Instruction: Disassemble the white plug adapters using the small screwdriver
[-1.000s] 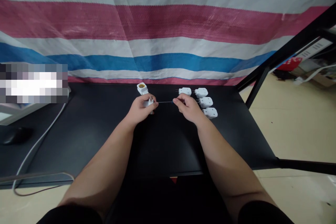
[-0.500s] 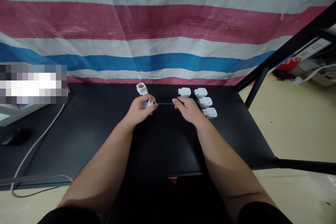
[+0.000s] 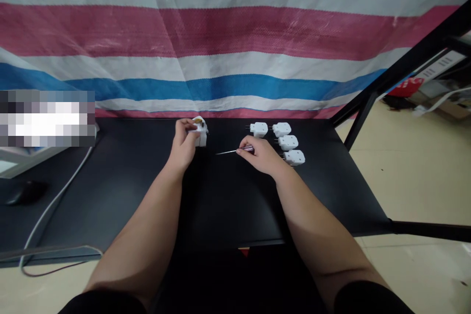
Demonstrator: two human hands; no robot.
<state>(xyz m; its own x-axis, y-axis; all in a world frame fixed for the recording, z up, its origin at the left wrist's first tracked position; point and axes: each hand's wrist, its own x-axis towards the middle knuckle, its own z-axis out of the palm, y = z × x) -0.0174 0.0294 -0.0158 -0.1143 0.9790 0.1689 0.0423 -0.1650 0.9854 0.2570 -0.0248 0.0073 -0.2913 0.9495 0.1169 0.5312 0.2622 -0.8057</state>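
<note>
My left hand is closed on a white plug, thumb at its near side and fingers over its top. Close behind it, partly covered by the fingers, is a white piece with a round yellowish opening. Where the two white pieces meet is hard to make out. In my right hand is a screwdriver, its dark purplish handle between thumb and fingers. The thin metal shaft points left, and its tip is apart from the plug.
Several white plug adapters with metal pins lie beyond and right of my right hand on the black table. A mouse and a pale cable are at the left. A striped sheet hangs behind; a black frame stands right.
My left hand has moved left and away from me, to the piece with the yellowish opening. The screwdriver's tip has come away from the plug, and its shaft now slants down to the left.
</note>
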